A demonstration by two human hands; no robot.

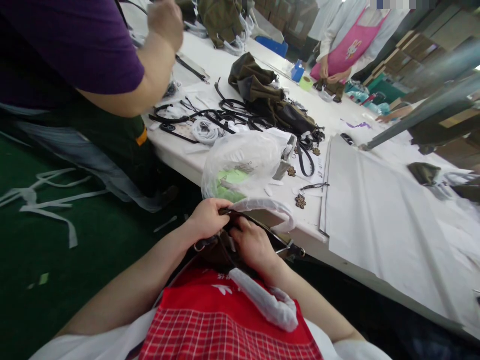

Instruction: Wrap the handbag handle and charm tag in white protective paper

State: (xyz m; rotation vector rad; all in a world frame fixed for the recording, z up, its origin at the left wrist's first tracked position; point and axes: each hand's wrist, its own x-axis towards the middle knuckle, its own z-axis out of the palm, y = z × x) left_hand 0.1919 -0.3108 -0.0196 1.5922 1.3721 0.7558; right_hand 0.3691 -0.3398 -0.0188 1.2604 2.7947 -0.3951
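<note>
A dark handbag (215,254) rests against my red apron at the table's edge, its mouth facing up. One handle (268,204), wrapped in white, arches on the far side; the other wrapped handle (264,302) hangs over the apron. With thumb and fingers closed, my left hand (209,218) pinches the rim at the left end of the opening. My right hand (257,245) is closed with its fingers bent over the near side into the opening, gripping the bag there; its fingertips are partly hidden. Just beyond stands a clear plastic bag (243,155) with something light green inside.
Black straps (225,112), a coil of white cord (206,131) and olive bags (258,85) crowd the table. Flower-shaped tags (300,201) lie nearby. Grey sheeting (378,220) covers the right side. A person in purple (75,45) stands close left; another in a pink apron (348,45) works opposite.
</note>
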